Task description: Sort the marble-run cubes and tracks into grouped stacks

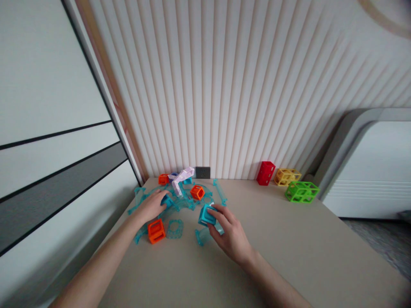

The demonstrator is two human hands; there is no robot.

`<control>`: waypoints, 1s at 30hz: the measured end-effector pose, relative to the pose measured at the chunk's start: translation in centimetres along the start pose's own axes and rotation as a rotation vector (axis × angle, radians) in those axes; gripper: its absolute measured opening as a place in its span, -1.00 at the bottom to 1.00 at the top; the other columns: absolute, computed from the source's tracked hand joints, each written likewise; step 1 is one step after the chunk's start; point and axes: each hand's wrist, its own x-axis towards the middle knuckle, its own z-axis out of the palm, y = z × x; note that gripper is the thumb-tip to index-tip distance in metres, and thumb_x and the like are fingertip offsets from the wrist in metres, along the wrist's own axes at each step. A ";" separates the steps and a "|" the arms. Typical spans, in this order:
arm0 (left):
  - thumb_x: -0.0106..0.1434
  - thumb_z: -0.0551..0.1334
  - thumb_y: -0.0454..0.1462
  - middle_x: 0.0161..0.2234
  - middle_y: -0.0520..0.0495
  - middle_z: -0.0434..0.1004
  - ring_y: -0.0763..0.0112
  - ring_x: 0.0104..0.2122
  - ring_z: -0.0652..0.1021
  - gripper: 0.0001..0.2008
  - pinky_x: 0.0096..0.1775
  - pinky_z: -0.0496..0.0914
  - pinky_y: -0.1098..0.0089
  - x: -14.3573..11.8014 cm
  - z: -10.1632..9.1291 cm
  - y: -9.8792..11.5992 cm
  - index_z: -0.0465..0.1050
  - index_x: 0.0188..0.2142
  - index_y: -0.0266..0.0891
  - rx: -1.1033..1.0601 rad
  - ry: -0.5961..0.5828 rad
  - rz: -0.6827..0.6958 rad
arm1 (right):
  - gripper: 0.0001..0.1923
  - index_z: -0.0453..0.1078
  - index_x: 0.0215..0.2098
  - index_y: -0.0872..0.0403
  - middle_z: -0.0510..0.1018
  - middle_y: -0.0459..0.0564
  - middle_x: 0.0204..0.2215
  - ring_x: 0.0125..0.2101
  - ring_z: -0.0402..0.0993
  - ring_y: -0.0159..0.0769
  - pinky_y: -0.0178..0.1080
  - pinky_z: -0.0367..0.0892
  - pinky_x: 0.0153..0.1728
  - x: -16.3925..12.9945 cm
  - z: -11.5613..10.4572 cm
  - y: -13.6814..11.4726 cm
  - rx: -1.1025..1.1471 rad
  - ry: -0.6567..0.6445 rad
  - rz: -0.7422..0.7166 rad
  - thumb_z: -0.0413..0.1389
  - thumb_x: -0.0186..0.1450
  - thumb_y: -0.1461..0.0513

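Note:
My right hand [231, 236] grips a light-blue cube block [206, 214] between thumb and fingers, held over the table. Below it lies a clear teal track piece [205, 236], partly hidden by the hand. My left hand [154, 206] reaches into the pile with its fingers closed around a blue cube block [167, 201], mostly hidden by the hand. Near my left wrist sits an orange cube block [156, 231], beside a flat teal lattice piece [175, 229]. Another orange cube [197, 192] rests among the clear teal track pieces [184, 202] between the hands.
A pale purple angled piece [181, 179] and a further orange block [163, 179] lie at the back. A straight teal piece [220, 191] is right of them. Red [266, 173], yellow [287, 176] and green frame blocks [302, 192] stand far right. A black socket [203, 173] is on the ribbed wall.

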 end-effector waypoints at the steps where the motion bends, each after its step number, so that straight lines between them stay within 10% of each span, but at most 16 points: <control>1: 0.19 0.21 -0.37 0.00 -0.18 0.53 0.12 0.04 0.54 -0.59 0.10 0.36 0.22 0.1 0.0 -0.1 0.46 0.05 -0.17 0.003 -0.008 0.018 | -0.60 0.39 0.17 -0.06 0.54 0.14 0.05 0.02 0.55 -0.08 -0.03 0.52 0.02 0.0 0.0 0.0 0.001 -0.001 -0.002 0.15 0.37 0.24; 13: 0.23 0.18 -0.22 -0.03 -0.26 0.50 0.07 -0.05 0.57 -0.53 0.06 0.39 0.18 0.6 0.8 -0.4 0.43 0.13 -0.24 -0.005 0.042 0.059 | -0.62 0.40 0.15 -0.04 0.55 0.13 0.04 0.00 0.56 -0.07 -0.03 0.53 -0.01 0.1 0.1 -0.1 -0.001 -0.007 0.000 0.15 0.36 0.24; 30: 0.16 0.18 -0.23 -0.20 -0.09 0.56 0.20 -0.11 0.56 -0.82 0.00 0.38 0.26 1.2 -0.1 1.2 0.47 -0.24 -0.18 -0.132 0.221 0.023 | -0.63 0.38 0.15 -0.02 0.52 0.14 0.06 0.03 0.53 -0.07 -0.02 0.51 0.02 -0.1 0.0 0.0 -0.004 -0.047 0.003 0.14 0.38 0.24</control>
